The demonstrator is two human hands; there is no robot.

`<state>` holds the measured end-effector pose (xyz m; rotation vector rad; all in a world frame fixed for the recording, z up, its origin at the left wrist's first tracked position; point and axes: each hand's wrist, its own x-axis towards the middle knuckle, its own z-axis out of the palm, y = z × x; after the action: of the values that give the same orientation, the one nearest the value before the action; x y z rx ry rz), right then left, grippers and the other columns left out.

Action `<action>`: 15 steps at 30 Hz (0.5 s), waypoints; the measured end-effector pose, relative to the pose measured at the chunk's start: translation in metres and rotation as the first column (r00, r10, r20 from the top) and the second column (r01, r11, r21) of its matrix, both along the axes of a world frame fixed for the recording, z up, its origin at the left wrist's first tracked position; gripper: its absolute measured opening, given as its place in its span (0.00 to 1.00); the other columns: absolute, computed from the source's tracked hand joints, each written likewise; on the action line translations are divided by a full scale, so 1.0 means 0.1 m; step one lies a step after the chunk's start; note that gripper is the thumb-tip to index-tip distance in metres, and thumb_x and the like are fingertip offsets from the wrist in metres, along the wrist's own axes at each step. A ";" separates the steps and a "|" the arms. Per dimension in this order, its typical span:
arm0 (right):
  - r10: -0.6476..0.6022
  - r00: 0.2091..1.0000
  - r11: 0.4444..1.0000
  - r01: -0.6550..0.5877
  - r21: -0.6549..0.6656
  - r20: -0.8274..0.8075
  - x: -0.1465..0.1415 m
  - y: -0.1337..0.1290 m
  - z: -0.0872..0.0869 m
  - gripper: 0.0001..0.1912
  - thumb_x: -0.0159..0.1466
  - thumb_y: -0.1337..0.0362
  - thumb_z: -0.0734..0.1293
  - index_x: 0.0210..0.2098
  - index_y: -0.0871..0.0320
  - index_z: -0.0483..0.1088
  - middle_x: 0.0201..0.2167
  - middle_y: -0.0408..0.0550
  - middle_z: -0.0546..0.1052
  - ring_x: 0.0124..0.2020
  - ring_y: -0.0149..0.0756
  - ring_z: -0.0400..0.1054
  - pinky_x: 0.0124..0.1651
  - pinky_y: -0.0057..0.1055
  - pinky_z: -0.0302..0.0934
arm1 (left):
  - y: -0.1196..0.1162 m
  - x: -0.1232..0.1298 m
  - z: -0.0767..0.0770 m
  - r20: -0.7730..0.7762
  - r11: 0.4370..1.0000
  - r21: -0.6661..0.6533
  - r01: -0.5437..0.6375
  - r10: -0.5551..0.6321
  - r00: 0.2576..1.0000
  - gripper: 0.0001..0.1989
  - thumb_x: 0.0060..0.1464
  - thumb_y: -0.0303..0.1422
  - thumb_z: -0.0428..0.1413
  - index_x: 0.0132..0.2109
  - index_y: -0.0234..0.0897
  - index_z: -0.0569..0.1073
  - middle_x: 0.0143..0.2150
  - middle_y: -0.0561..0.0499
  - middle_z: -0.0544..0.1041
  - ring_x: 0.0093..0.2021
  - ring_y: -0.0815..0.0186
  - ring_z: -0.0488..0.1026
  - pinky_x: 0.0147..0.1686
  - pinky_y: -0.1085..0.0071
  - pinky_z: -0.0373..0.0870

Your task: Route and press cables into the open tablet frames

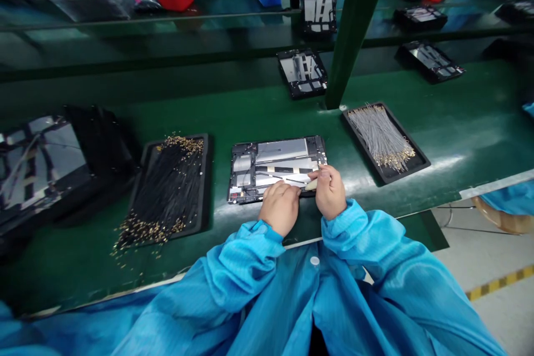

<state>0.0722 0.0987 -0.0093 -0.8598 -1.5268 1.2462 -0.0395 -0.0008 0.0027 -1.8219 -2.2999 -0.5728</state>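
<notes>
An opened tablet back frame [275, 164] lies flat on the green belt in front of me, its metal plates and thin cables showing. My left hand [279, 207] rests on its near edge with the fingers curled under. My right hand [329, 192] sits at the frame's near right corner, fingertips pinched on a small pale piece against the frame. Whether the left hand holds anything is hidden.
A black tray of black cables with gold ends [169, 192] lies to the left, and a tray of grey cables [384, 139] to the right. Stacked frames [45, 167] sit far left. More frames [302, 71] lie beyond a green post [354, 28]. Other people in blue sleeves work opposite.
</notes>
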 end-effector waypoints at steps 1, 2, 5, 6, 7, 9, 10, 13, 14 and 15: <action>0.008 1.000 1.000 -0.008 -0.005 0.006 0.00 0.00 0.00 0.43 0.63 0.28 0.53 0.48 0.63 0.68 0.39 0.57 0.79 0.41 0.34 0.77 0.50 0.34 0.71 | 0.00 0.00 0.00 -0.006 1.000 0.003 -0.001 0.001 1.000 0.16 0.65 0.28 0.50 0.43 0.33 0.84 0.43 0.41 0.81 0.53 0.47 0.76 0.57 0.50 0.72; 0.015 1.000 1.000 -0.015 -0.012 0.009 0.00 0.01 0.00 0.44 0.62 0.27 0.53 0.48 0.63 0.68 0.39 0.57 0.79 0.41 0.34 0.77 0.50 0.34 0.71 | 0.00 -0.01 -0.01 -0.009 1.000 0.006 0.000 0.000 1.000 0.16 0.65 0.28 0.51 0.43 0.33 0.84 0.42 0.41 0.81 0.53 0.46 0.77 0.56 0.50 0.72; 0.001 1.000 0.997 -0.001 -0.082 -0.001 -0.01 0.01 -0.01 0.48 0.60 0.24 0.53 0.49 0.64 0.67 0.39 0.57 0.79 0.42 0.35 0.77 0.52 0.36 0.71 | 0.00 -0.01 -0.01 0.013 1.000 0.015 0.006 -0.006 1.000 0.16 0.65 0.28 0.51 0.42 0.33 0.84 0.41 0.42 0.81 0.52 0.46 0.77 0.56 0.48 0.73; -0.015 1.000 0.993 0.014 -0.118 -0.007 -0.01 0.02 -0.01 0.49 0.59 0.23 0.53 0.50 0.64 0.67 0.40 0.57 0.79 0.43 0.35 0.76 0.52 0.37 0.71 | 0.01 -0.01 -0.02 0.023 1.000 0.020 0.004 -0.004 1.000 0.16 0.65 0.28 0.51 0.42 0.33 0.84 0.41 0.42 0.81 0.52 0.47 0.77 0.56 0.48 0.72; -0.031 0.999 0.988 0.028 -0.150 -0.013 -0.01 0.02 0.00 0.49 0.59 0.23 0.53 0.51 0.64 0.66 0.40 0.57 0.79 0.44 0.36 0.76 0.52 0.37 0.70 | 0.01 -0.01 -0.02 0.031 1.000 0.026 0.000 -0.001 1.000 0.16 0.65 0.29 0.50 0.42 0.34 0.84 0.41 0.42 0.81 0.52 0.47 0.77 0.57 0.48 0.72; -0.039 0.999 0.981 0.037 -0.192 -0.009 -0.01 0.02 0.00 0.49 0.59 0.24 0.53 0.52 0.64 0.65 0.41 0.56 0.79 0.45 0.36 0.76 0.51 0.37 0.70 | 0.01 -0.01 -0.02 0.044 0.999 0.034 -0.006 0.004 0.999 0.17 0.65 0.29 0.50 0.42 0.34 0.84 0.40 0.42 0.81 0.52 0.49 0.77 0.58 0.49 0.71; -0.032 0.999 0.979 0.031 -0.202 0.000 -0.01 0.02 0.01 0.49 0.58 0.24 0.53 0.52 0.64 0.65 0.42 0.56 0.78 0.45 0.36 0.76 0.51 0.37 0.69 | 0.01 -0.01 -0.02 0.048 0.999 0.033 -0.006 0.004 0.999 0.17 0.65 0.29 0.50 0.42 0.34 0.84 0.40 0.42 0.81 0.52 0.49 0.77 0.58 0.49 0.71; -0.004 1.000 0.976 0.011 -0.216 0.031 0.00 0.01 0.03 0.49 0.57 0.25 0.53 0.53 0.64 0.65 0.43 0.56 0.78 0.46 0.38 0.76 0.51 0.38 0.69 | 0.02 -0.01 -0.02 0.063 1.000 0.019 -0.003 0.002 0.998 0.16 0.65 0.29 0.50 0.42 0.35 0.84 0.41 0.43 0.81 0.52 0.50 0.77 0.60 0.49 0.70; -0.003 0.999 0.976 0.010 -0.216 0.035 0.00 0.01 0.04 0.49 0.57 0.25 0.52 0.53 0.64 0.65 0.43 0.56 0.78 0.46 0.38 0.76 0.51 0.39 0.69 | 0.02 -0.02 -0.03 0.064 1.000 0.023 -0.002 0.001 0.998 0.16 0.65 0.29 0.50 0.42 0.35 0.84 0.41 0.43 0.81 0.51 0.50 0.77 0.60 0.49 0.71; -0.006 0.999 0.977 0.013 -0.211 0.036 0.00 0.02 0.04 0.50 0.57 0.24 0.52 0.53 0.64 0.65 0.43 0.56 0.79 0.47 0.38 0.76 0.51 0.39 0.69 | 0.02 -0.02 -0.04 0.061 0.999 0.036 0.001 -0.003 0.998 0.16 0.65 0.29 0.51 0.42 0.34 0.84 0.40 0.44 0.81 0.51 0.50 0.77 0.59 0.49 0.71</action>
<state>0.0725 0.1003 -0.0055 -1.0299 -1.4326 1.4111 -0.0413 0.0013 -0.0010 -1.8157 -2.3109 -0.6744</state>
